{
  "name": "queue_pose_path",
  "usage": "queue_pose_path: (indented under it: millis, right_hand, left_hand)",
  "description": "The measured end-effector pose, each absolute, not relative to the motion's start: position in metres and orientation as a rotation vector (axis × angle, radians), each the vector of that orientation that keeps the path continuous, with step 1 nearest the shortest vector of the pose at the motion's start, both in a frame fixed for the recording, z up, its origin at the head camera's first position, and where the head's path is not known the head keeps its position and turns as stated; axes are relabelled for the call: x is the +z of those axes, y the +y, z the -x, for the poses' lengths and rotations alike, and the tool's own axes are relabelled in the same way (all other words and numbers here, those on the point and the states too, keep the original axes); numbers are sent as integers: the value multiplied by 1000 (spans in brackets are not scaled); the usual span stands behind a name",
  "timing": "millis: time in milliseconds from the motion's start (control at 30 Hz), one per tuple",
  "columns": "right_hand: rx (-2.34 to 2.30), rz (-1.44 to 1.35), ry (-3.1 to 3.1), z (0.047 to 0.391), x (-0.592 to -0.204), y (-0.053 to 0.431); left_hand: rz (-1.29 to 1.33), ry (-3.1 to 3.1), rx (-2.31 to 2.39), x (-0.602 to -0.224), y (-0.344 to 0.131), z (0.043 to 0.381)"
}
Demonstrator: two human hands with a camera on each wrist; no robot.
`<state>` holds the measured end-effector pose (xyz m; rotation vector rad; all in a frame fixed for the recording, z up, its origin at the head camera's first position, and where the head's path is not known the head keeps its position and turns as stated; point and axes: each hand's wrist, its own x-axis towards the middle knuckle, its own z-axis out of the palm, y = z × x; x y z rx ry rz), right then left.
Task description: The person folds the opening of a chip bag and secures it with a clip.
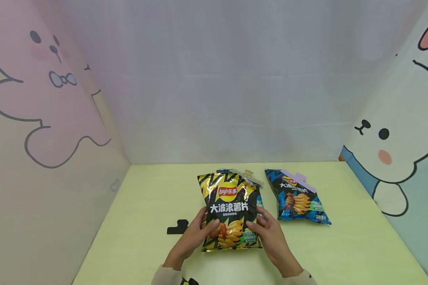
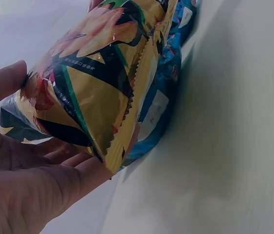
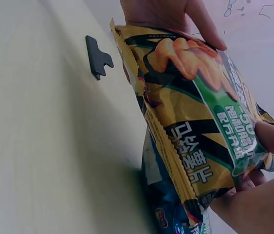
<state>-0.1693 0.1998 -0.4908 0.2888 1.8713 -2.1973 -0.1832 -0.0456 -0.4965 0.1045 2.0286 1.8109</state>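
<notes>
A black-and-gold chip bag (image 1: 232, 198) is held up by both hands in the head view, its printed front facing the camera. My left hand (image 1: 198, 231) grips its lower left side, thumb on the front and fingers behind. On the lower right side my right hand (image 1: 269, 233) holds it the same way. The left wrist view shows the bag's crimped bottom seam, with the left hand (image 2: 34, 170) around its corner. Behind the held bag lies a blue chip bag (image 1: 259, 198), mostly hidden, with a translucent clip (image 1: 248, 176) across its top.
Right of the hands, another blue chip bag (image 1: 299, 198) lies on the pale yellow table (image 1: 349, 245) with a lilac clip (image 1: 299, 180) on its top edge. A black clip (image 1: 178, 227) lies left of the held bag. Walls with cartoon prints enclose the table.
</notes>
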Motion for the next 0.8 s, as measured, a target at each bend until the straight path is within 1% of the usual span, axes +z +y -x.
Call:
queue_pose_path:
  millis: [433, 633, 800]
  right_hand:
    - [-2093, -265, 1944, 166, -510, 209]
    - [-2030, -183, 1951, 167, -517, 208]
    - [-2009, -216, 2058, 170, -523, 205]
  left_hand:
    - [-67, 1964, 1818, -522, -42, 182]
    - [-73, 1945, 1808, -524, -48, 183]
    - [-97, 1930, 1760, -524, -48, 181]
